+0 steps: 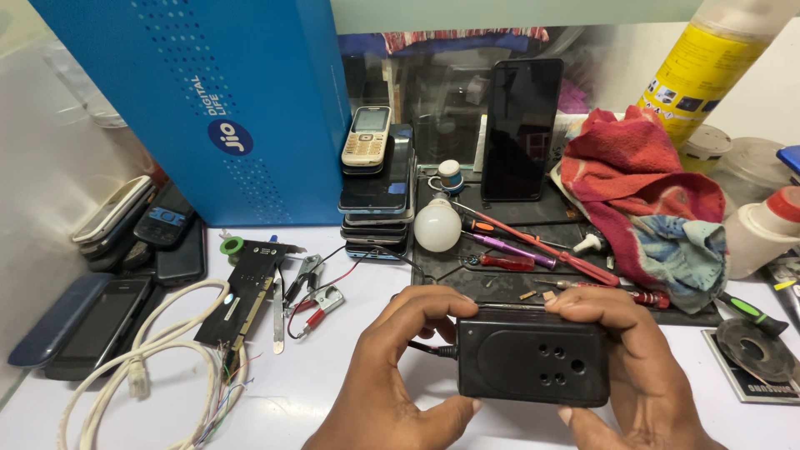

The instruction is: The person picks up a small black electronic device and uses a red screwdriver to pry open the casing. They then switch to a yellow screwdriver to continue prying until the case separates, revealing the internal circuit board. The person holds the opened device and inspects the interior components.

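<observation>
Low in the middle of the frame, the left hand [392,367] and right hand [633,358] both grip the black adapter box [533,357], closed, with screwdrivers [533,242] lying untouched above.

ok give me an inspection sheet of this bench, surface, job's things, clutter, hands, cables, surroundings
surface: white table, with a dark work mat at the back
job's things: black plastic box with round holes on its face, held above the table
clutter: stacked phones, white bulb, screwdrivers, circuit board, red cloth, yellow spray can
hands: left hand grips the box's left end, right hand its right end
cables: white network cable coiled at the left; a thin black lead leaves the box's left side
surroundings: blue carton and an upright dark phone against the back wall
</observation>
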